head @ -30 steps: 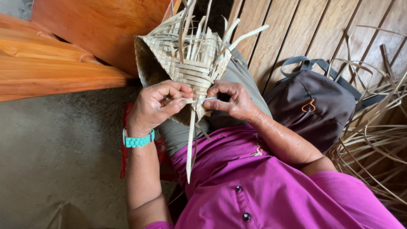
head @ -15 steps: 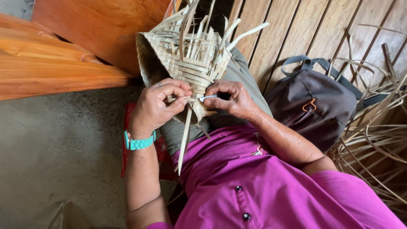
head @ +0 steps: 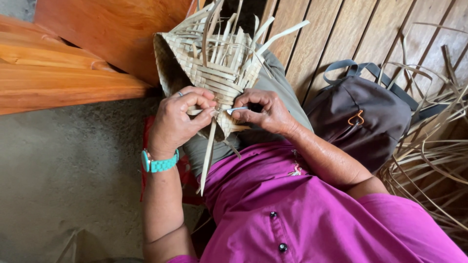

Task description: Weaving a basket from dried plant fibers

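A half-woven basket point(head: 214, 63) of pale flat strips rests on my lap, with loose strip ends sticking up from it. My left hand point(head: 180, 119), with a turquoise watch on its wrist, pinches a long loose strip point(head: 208, 156) at the basket's lower edge. The strip hangs down over my magenta shirt. My right hand point(head: 265, 114) is closed on a small pale pointed piece point(head: 235, 110) aimed at the left hand's fingertips. I cannot tell whether that piece is a tool or a strip end. Both hands touch the weave.
A dark grey backpack point(head: 363, 117) lies on the wooden plank floor point(head: 336, 39) at my right. Beside it, at the right edge, is a heap of loose pale strips point(head: 429, 165). An orange wooden bench point(head: 68, 73) stands at the upper left above grey concrete floor point(head: 63, 185).
The hanging end of the long strip has swung a little to the left. Both hands stay pinched at the same spot on the basket's edge.
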